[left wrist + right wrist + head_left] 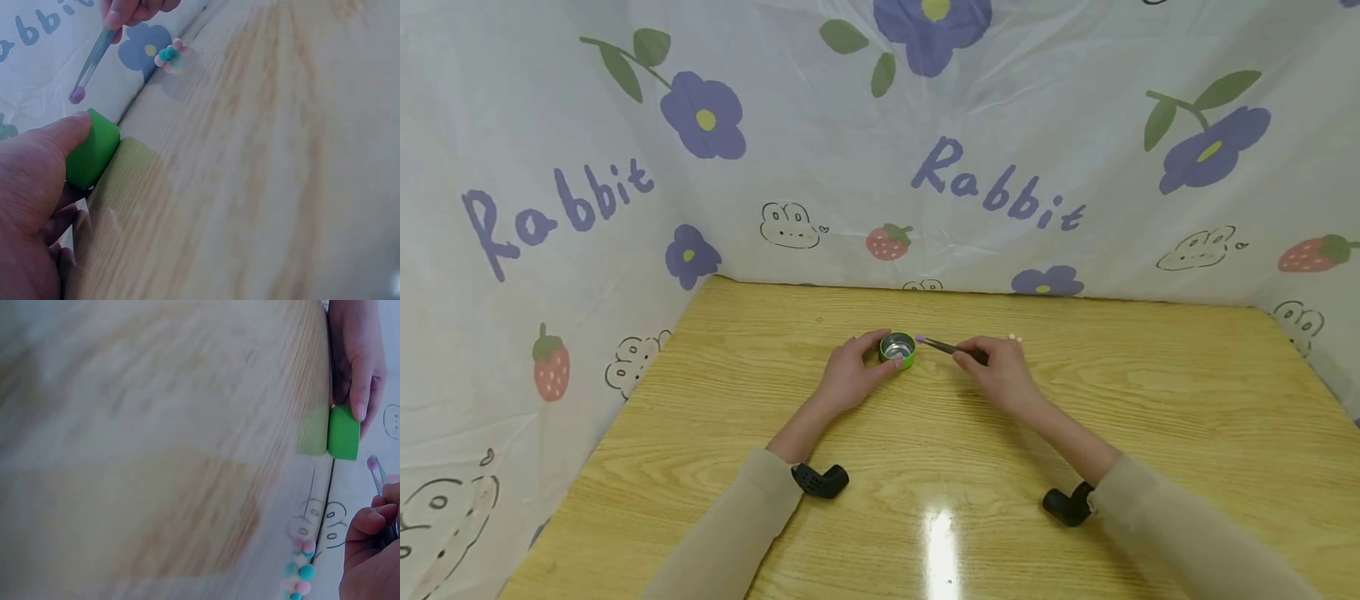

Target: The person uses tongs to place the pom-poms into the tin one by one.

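Observation:
A small round green tin (pixel 908 362) with a silvery inside stands upright on the table. My left hand (pixel 850 373) holds it from the left, thumb at the near rim and fingers around the far side. Dark tweezers (pixel 943 346) are pinched in my right hand (pixel 1003 375), pointing left. Between their tips is a small purple ball (pixel 77 95), just to the right of the tin and above table level, apart from it. In the right wrist view, the purple ball (pixel 372 462) is near the tin's green wall (pixel 344 434). The tin's inside is hidden in both wrist views.
Several small pink and teal balls (pixel 306 571) lie in a cluster on the table, beyond my right hand in the head view. The wooden table (pixel 880 467) ends at the back against a printed cloth (pixel 850 167), which also hangs along the left and right.

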The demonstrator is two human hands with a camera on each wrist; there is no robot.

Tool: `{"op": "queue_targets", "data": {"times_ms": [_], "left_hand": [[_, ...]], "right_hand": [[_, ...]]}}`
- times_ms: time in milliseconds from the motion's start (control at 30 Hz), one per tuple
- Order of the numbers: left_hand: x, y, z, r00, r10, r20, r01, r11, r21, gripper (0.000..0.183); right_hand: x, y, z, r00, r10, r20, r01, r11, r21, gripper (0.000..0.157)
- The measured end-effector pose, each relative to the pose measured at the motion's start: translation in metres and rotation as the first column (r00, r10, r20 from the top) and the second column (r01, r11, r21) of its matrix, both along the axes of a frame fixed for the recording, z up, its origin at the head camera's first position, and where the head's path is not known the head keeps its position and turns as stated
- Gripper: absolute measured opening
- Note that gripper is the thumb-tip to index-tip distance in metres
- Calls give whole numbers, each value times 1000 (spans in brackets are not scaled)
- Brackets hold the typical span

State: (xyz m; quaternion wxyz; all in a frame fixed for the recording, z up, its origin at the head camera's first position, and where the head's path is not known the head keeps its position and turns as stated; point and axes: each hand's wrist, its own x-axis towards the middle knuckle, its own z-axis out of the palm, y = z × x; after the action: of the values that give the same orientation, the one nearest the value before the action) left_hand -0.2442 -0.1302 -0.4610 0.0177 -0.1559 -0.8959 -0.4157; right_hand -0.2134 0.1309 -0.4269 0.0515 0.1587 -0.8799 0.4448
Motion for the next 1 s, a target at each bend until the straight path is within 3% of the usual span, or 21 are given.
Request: {"op": "queue_targets", "data": {"times_ms": [567, 1000], "left_hand": [[1, 2, 2, 999, 17, 29, -18, 1000, 14, 61], [1, 2, 0, 1000, 13, 3, -13, 1000, 13, 61]], "right_hand": [[-3, -18, 0, 1000, 14, 16, -14, 1000, -20, 17], [-4, -20, -1, 1000, 19, -10, -19, 1000, -25, 17]]}}
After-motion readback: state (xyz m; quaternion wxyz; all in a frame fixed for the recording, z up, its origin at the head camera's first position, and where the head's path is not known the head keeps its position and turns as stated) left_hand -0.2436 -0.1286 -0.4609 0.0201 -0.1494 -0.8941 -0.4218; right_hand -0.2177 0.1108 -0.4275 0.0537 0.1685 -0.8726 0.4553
